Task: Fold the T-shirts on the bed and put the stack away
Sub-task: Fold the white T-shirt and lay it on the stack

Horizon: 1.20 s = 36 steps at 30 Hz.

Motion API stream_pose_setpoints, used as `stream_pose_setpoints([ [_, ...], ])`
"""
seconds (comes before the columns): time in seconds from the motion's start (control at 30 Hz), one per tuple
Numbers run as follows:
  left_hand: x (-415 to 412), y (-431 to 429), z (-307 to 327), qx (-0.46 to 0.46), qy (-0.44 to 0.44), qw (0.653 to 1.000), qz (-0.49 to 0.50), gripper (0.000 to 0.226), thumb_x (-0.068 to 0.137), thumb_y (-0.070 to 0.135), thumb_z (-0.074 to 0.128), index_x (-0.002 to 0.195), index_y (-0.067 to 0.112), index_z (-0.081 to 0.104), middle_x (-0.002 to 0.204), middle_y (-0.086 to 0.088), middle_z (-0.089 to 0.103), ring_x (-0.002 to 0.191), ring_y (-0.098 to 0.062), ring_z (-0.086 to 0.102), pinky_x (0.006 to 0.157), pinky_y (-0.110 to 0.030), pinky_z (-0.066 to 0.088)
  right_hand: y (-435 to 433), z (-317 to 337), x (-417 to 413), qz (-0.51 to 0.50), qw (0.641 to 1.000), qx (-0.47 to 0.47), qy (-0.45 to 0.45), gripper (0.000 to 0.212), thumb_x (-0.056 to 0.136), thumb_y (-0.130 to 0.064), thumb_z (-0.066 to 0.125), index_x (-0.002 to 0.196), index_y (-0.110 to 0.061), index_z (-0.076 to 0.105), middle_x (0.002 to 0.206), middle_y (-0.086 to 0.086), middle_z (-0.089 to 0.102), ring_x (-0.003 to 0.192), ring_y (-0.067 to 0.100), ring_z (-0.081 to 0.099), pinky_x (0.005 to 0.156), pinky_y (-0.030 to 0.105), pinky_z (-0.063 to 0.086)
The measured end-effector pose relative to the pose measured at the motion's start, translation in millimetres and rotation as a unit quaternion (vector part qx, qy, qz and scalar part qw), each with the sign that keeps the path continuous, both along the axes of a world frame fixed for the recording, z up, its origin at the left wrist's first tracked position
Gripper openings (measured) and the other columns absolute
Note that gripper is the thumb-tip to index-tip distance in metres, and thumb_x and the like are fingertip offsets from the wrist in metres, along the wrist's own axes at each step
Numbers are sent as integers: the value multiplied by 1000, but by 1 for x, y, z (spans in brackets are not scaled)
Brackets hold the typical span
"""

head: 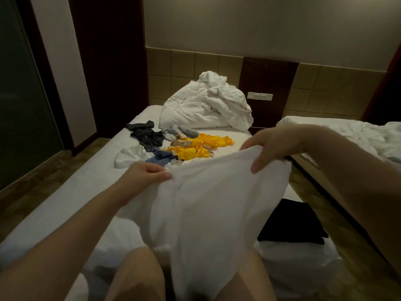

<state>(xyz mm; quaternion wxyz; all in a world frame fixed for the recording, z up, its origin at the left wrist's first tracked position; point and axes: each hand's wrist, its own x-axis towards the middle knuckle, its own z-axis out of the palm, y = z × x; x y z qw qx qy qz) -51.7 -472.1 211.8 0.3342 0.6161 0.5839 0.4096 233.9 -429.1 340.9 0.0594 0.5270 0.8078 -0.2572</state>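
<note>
Under our grip lies the bed (65,198); the white T-shirt (206,213) hangs from the grip over it. Beyond the grip lie crumpled shirts (191,148). Our left hand (147,172) and right hand (275,144) each pinch the T-shirt's upper edge.

Hotel-style bedroom, two white beds (65,192), crumpled duvet (206,105), padded headboard wall (184,64), switch panel (260,96)

A white T-shirt (208,203) was held up over the bed (65,192), gripped along its top edge by the left hand (147,172) and right hand (271,146), a folded black garment (293,222) was laid flat beside it, a heap of crumpled shirts (184,146), yellow, grey, blue, white, was strewn mid-mattress.
</note>
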Motion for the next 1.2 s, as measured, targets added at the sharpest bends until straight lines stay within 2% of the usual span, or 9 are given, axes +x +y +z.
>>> stream_pose_setpoints([
  [0.2, -3, 10, 48, 172, 33, 982, 73, 20, 91, 23, 56, 73, 25, 63, 77, 7, 59, 76, -9, 50, 71, -28, 38, 5, 15, 5, -124, 973, 184, 70, 45, 86, -37, 64, 125, -16, 56, 120, 7, 59, 107, 24, 58, 92, 37, 49],
  [0.3, 3, 11, 75, 289, 46, 951, 98, 26, 97, 23, 46, 72, 26, 54, 71, 8, 51, 68, -6, 46, 63, -23, 35, -6, 29, 2, -117, 902, 294, 292, 20, 94, -24, 52, 110, -14, 59, 103, 3, 59, 98, 20, 56, 82, 30, 46],
  [0.4, 9, 7, 97, 337, 118, 929, 96, 23, 98, 25, 43, 81, 17, 57, 71, 8, 51, 66, -7, 47, 61, -20, 35, -20, 38, -3, -92, 858, 318, 392, 20, 97, -22, 46, 114, -19, 55, 101, -3, 57, 95, 14, 55, 77, 25, 48],
  [0.5, 3, 5, 105, 309, 156, 936, 70, 24, 96, 26, 47, 83, 13, 63, 74, 1, 57, 70, -14, 52, 63, -25, 37, -30, 42, 3, -115, 889, 201, 394, 30, 92, -29, 57, 120, -17, 56, 101, -3, 62, 88, 9, 61, 60, 16, 52],
  [0.6, -3, 1, 106, 282, 178, 942, 43, 24, 95, 27, 49, 84, 15, 67, 79, -1, 61, 75, -15, 56, 65, -23, 39, -38, 47, 13, -146, 956, -5, 255, 57, 67, -34, 71, 118, -17, 52, 107, -1, 63, 91, 14, 64, 64, 23, 55],
  [0.73, -3, -4, 107, 280, 206, 937, 37, 25, 94, 30, 50, 88, 16, 70, 83, -2, 64, 80, -17, 58, 69, -22, 42, -37, 46, 9, -140, 983, 51, 112, 67, 71, -25, 77, 130, -16, 48, 119, -1, 57, 99, 17, 57, 70, 24, 50],
  [0.9, 4, -9, 107, 239, 118, 963, 40, 30, 92, 29, 54, 78, 6, 69, 76, -8, 61, 74, -20, 56, 68, -27, 42, -31, 52, 9, -144, 945, 176, 234, 44, 82, -29, 69, 121, -14, 56, 105, 0, 63, 93, 15, 61, 64, 22, 49],
  [1.07, -7, -10, 78, 82, -21, 995, -47, 46, 69, 50, 67, 93, 11, 67, 83, 1, 66, 82, -16, 61, 72, -26, 50, -34, 43, 10, -141, 952, -8, 273, 37, 86, -14, 63, 122, -12, 53, 112, 4, 62, 97, 18, 62, 66, 24, 56],
  [1.2, -6, -13, 74, 29, -87, 991, -95, 27, 86, 23, 64, 112, 20, 59, 100, -5, 63, 86, -19, 64, 65, -22, 56, -33, 39, 14, -150, 939, -42, 308, 48, 83, -14, 64, 128, -14, 48, 123, 6, 57, 108, 22, 58, 80, 32, 56],
])
